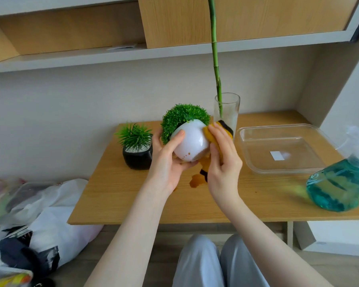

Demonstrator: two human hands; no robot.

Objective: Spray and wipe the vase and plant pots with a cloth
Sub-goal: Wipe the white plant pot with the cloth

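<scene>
- white pot [192,141] tilted above counter [133,199]; left hand [168,160] fingers curled round it
- right hand [223,162] fingers press yellow cloth [224,129] on pot
- no legible labels; spray bottle [338,183], clear tray [278,150] right

left hand [166,160] grips white pot [192,145], tilted above tabletop [133,199]; right hand [222,162] presses yellow cloth [220,131] against pot side. black pot [137,155] left, glass vase [226,112] behind.
</scene>
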